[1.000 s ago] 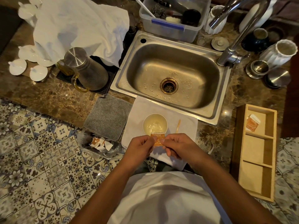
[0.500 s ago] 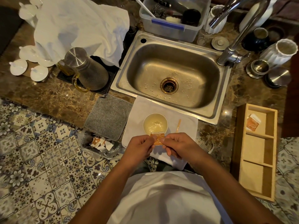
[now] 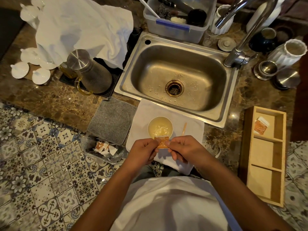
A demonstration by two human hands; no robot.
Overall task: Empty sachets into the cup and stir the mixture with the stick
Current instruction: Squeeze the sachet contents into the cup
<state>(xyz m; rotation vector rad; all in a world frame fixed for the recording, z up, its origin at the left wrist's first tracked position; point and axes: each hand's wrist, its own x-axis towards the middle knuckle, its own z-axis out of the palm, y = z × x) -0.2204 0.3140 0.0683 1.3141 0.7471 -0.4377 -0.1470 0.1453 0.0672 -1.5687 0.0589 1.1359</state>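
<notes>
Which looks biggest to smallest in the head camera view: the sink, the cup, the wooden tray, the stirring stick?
1. Sink
2. Wooden tray, though it lies nearer the camera than the sink
3. Cup
4. Stirring stick

Sachet [image 3: 162, 142] edges under fingers [image 3: 154, 142]

Brown marble counter [image 3: 50, 100], steel sink [image 3: 176, 77], patterned tile floor [image 3: 41, 164].

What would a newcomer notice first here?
Both hands, the left hand and right hand, pinch an orange sachet just in front of the cup, which sits on a white cloth. Behind it is the steel sink. At the right, a wooden tray holds one more sachet in its far compartment.
</notes>
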